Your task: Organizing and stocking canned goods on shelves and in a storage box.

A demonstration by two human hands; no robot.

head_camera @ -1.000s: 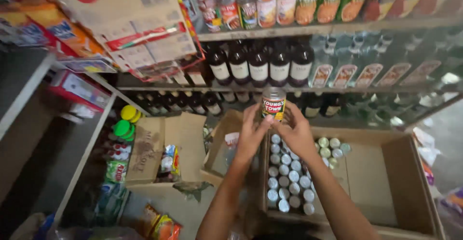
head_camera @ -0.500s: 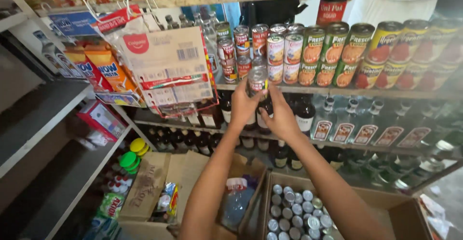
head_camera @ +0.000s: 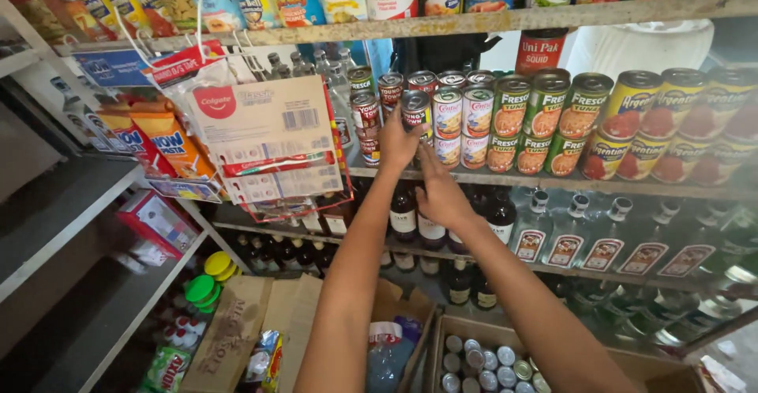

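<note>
My left hand (head_camera: 397,142) grips a small red-and-white labelled can (head_camera: 415,109) and holds it up among stacked cans of the same kind (head_camera: 450,116) on a wooden shelf (head_camera: 553,185). Just below and to the right, my right hand (head_camera: 442,195) has its fingers spread under the can, against the stack. Green-labelled cans (head_camera: 545,116) and yellow-and-red cans (head_camera: 663,120) stand in rows further right on the same shelf. An open cardboard box (head_camera: 624,365) with several can tops (head_camera: 485,365) sits on the floor beneath my arms.
Dark glass bottles (head_camera: 410,215) and clear bottles (head_camera: 584,231) fill the shelf below. A hanging card of toothpaste sachets (head_camera: 268,136) and snack packets (head_camera: 150,140) dangle at left. More cans line the top shelf (head_camera: 474,22). Grey shelving (head_camera: 71,211) stands at left, flattened cardboard (head_camera: 237,330) below.
Both hands lifted the can from above the floor box up to the can shelf. My view tilted upward with it, and the right hand dropped slightly below the can.
</note>
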